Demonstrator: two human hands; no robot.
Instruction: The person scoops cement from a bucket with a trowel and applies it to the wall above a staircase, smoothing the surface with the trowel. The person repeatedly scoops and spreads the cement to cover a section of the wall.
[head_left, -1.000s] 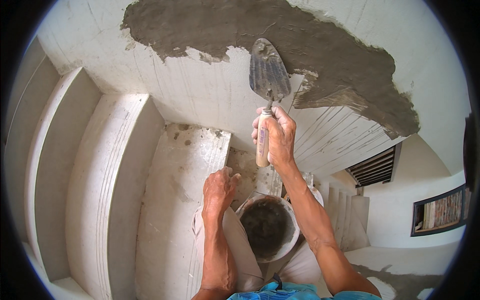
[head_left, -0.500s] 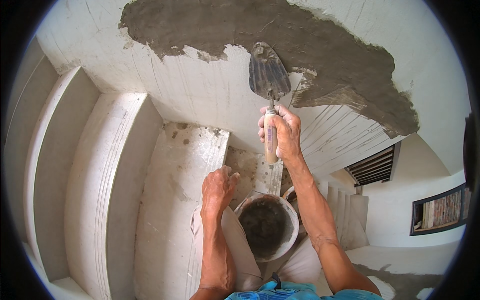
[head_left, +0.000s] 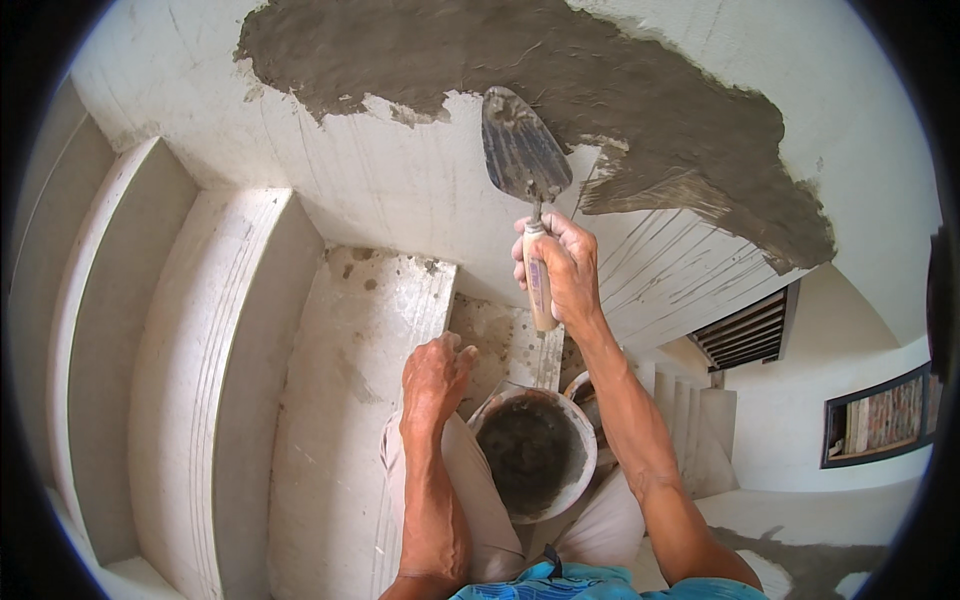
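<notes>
My right hand (head_left: 562, 262) is closed around the wooden handle of a trowel (head_left: 526, 150). Its pointed metal blade, smeared with grey mortar, is held up in front of the wall, just below the wet patch of mortar (head_left: 470, 50). My left hand (head_left: 436, 378) rests by my left knee with its fingers curled in; nothing shows in it. Between my legs stands a bucket (head_left: 589, 458) with grey mortar (head_left: 528, 450) inside. A second container (head_left: 582, 392) is partly hidden behind the bucket and my right forearm.
Pale stair steps (head_left: 200, 330) rise on the left. Mortar spots mark the step (head_left: 350, 300) beside my left hand. The white wall (head_left: 370, 190) runs across the top. At right are a slatted opening (head_left: 750, 325), a dark-framed window (head_left: 880, 418) and more steps (head_left: 685, 415).
The trowel has shifted slightly left, its blade tilting further left. My right hand moved a little with it. My left hand has stayed in place.
</notes>
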